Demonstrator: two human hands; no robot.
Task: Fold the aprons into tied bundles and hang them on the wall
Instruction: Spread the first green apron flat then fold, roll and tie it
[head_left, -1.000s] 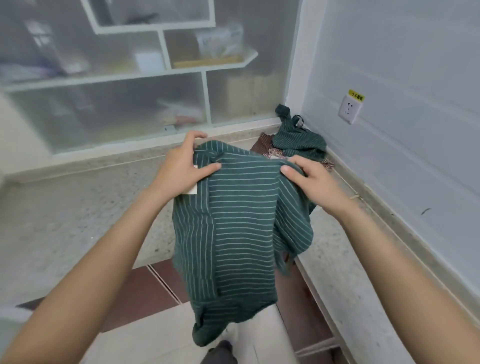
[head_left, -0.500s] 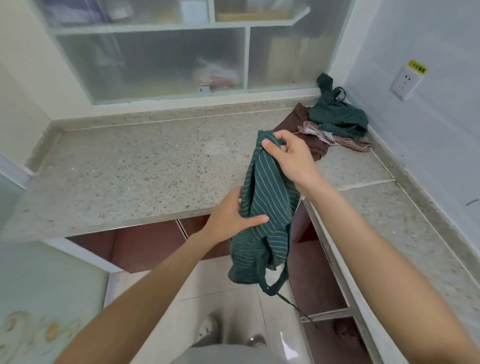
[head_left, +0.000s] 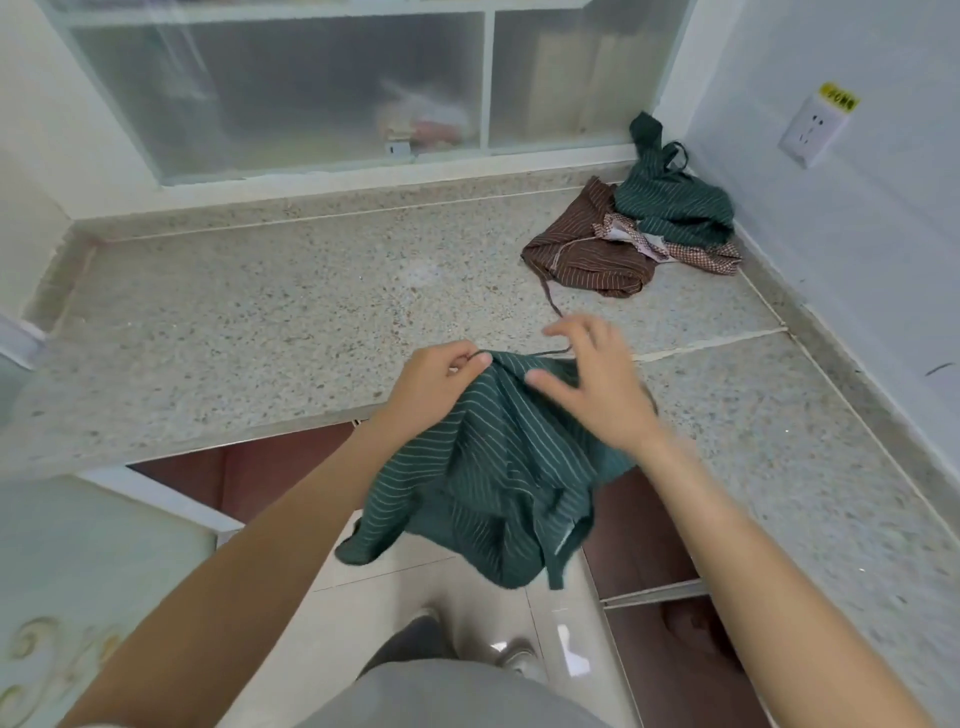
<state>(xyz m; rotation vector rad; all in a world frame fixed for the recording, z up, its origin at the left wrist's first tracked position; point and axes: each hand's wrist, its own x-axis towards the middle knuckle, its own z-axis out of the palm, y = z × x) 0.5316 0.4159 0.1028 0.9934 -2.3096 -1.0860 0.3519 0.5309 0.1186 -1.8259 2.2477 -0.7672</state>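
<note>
Your left hand (head_left: 436, 387) fingers pinch the top edge of the dark green striped cloth apron (head_left: 498, 467); your right hand (head_left: 592, 384) is spread wide over it. Most cloth hangs off the speckled stone counter (head_left: 260, 322), so it may slide down. More crumpled aprons (head_left: 639, 234) lie in the corner, near the white wall socket (head_left: 815, 130).

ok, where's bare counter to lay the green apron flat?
Widest bare granite counter: left and centre, between frosted window and front edge. Right run beyond the seam is bare too. Crowded: back-right corner, apron pile under the wall socket.
</note>
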